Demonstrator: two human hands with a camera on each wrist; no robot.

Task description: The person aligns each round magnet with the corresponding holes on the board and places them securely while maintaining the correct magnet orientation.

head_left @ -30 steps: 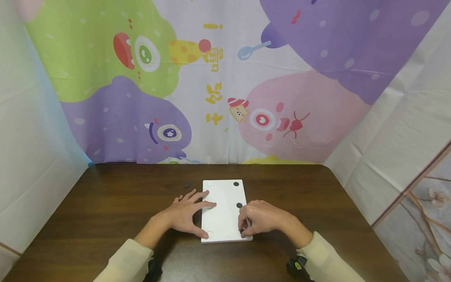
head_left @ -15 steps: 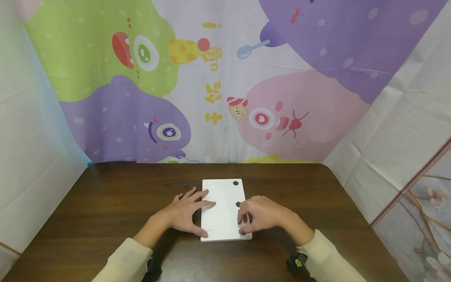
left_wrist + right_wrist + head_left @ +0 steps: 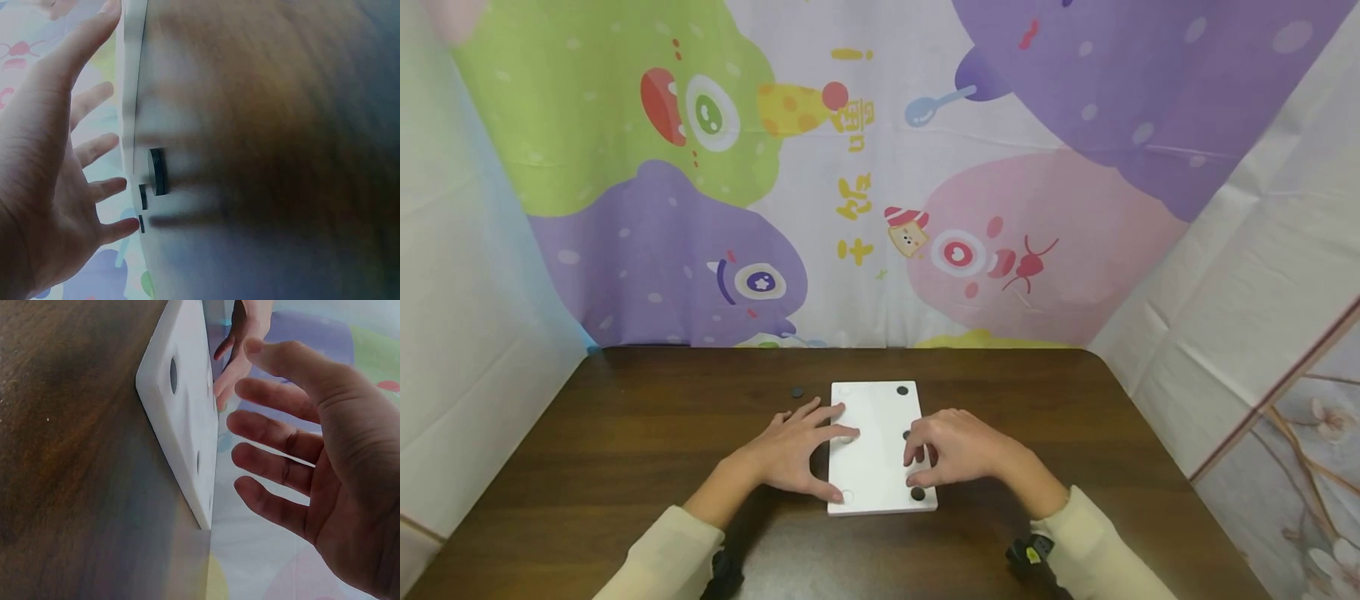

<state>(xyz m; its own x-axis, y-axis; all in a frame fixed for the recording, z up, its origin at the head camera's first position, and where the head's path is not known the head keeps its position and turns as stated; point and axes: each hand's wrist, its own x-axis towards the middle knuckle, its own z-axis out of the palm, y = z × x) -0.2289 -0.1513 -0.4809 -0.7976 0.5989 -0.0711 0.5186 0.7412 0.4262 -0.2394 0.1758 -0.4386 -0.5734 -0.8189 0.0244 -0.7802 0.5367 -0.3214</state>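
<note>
A flat white board [image 3: 876, 475] with shallow round recesses lies on the table. Down its right side sit a far black disc [image 3: 902, 390], a middle black disc [image 3: 906, 434] partly behind my fingers, and a near black disc [image 3: 917, 494]. My right hand [image 3: 962, 450] hovers over that side, fingers loosely bent around nothing; the right wrist view shows its fingertips apart from the board. Fingers spread, my left hand [image 3: 790, 454] rests along the board's left edge, its thumb by the near-left ring-shaped recess [image 3: 847, 497]. That recess holds no disc.
Beyond my left hand a loose black disc [image 3: 797, 392] lies on the brown wooden table [image 3: 662, 450]. The left wrist view shows several discs there, the nearest disc [image 3: 158, 172] standing out largest. A cartoon-print curtain [image 3: 865, 300] hangs behind the table's far edge.
My right hand has let go of the near-right disc and risen slightly up and away from it, leaving it uncovered. My left hand stays where it was.
</note>
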